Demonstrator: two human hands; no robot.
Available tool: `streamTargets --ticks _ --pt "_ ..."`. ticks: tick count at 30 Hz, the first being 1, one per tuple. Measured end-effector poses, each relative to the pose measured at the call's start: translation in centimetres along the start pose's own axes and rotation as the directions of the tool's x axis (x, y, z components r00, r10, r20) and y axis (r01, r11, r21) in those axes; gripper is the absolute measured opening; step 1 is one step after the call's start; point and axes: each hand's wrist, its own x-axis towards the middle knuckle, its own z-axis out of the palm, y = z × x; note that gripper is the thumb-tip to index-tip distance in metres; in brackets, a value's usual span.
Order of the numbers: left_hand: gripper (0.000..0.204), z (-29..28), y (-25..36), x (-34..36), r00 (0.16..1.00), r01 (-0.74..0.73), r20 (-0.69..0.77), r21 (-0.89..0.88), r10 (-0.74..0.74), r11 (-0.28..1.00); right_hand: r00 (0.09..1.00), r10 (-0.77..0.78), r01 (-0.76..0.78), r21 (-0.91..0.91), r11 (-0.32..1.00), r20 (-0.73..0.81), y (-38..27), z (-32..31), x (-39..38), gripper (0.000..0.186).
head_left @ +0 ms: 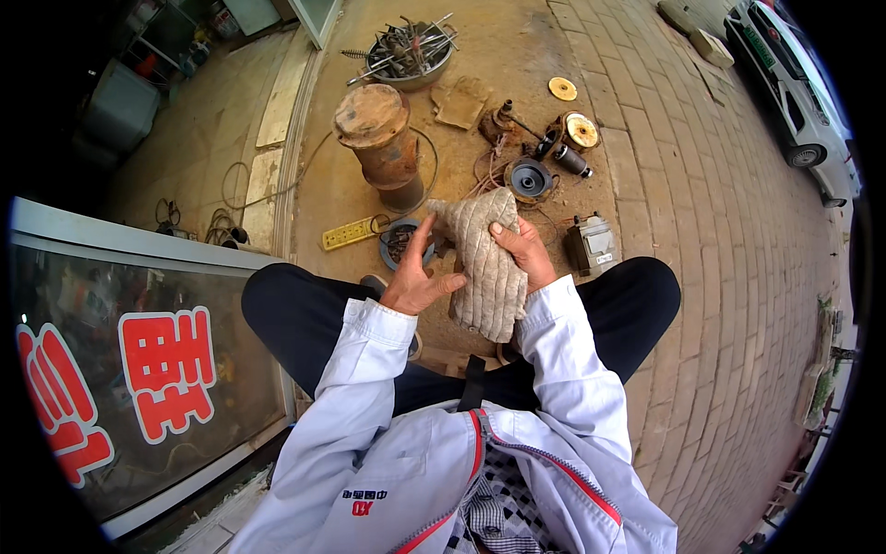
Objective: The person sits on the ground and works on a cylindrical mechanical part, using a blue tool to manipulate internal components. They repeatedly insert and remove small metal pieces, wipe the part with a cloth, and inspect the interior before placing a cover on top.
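Note:
A dirty grey-beige quilted cloth (487, 268) is held up in front of me, above my lap. My right hand (524, 247) grips its right edge, thumb on top and fingers hidden behind. Beside the cloth's left edge, my left hand (417, 277) has its fingers spread; the thumb tip reaches the cloth, but nothing is grasped. Beyond the hands stands a rusty metal cylinder (383, 143) with a wide round top. A round grey dish (388, 247) of small dark parts lies past my left hand, beside a yellow power strip (351, 234).
At the back is a metal basin (426, 69) heaped with tools. Dismantled motor parts (531, 177) and cables lie right of the cylinder, with a grey metal box (592, 244) nearer. A glass door (157, 369) stands at left, brick paving (720, 277) and a parked white car (794, 92) at right.

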Motion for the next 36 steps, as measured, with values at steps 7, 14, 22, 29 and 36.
streamTargets --ticks 7,14,22,29,36 --pt "0.078 4.3 -1.4 1.1 0.997 0.006 0.076 -0.483 0.034 0.876 0.99 -0.067 0.027 -0.309 0.951 -0.121 1.3 -0.2 1.0 0.026" --pt "0.044 3.3 -2.8 2.2 0.996 -0.034 -0.078 0.222 0.053 0.975 0.908 -0.369 0.237 -0.97 0.061 0.198 2.1 3.2 0.3 0.079" --pt "0.035 1.1 -2.1 3.8 0.982 -0.081 -0.161 0.138 0.103 0.987 0.961 -0.182 0.272 -0.835 0.478 0.209 5.8 3.7 -0.9 0.071" --pt "0.06 0.5 -0.8 3.1 0.965 0.259 0.185 -0.605 -0.184 0.753 0.989 -0.071 0.144 -0.713 0.686 0.131 3.0 5.2 -0.7 0.084" --pt "0.05 0.8 -5.2 3.2 0.987 0.047 0.163 -0.324 0.007 0.945 0.939 -0.304 0.264 -0.908 0.326 0.164 4.2 1.9 0.6 0.047"
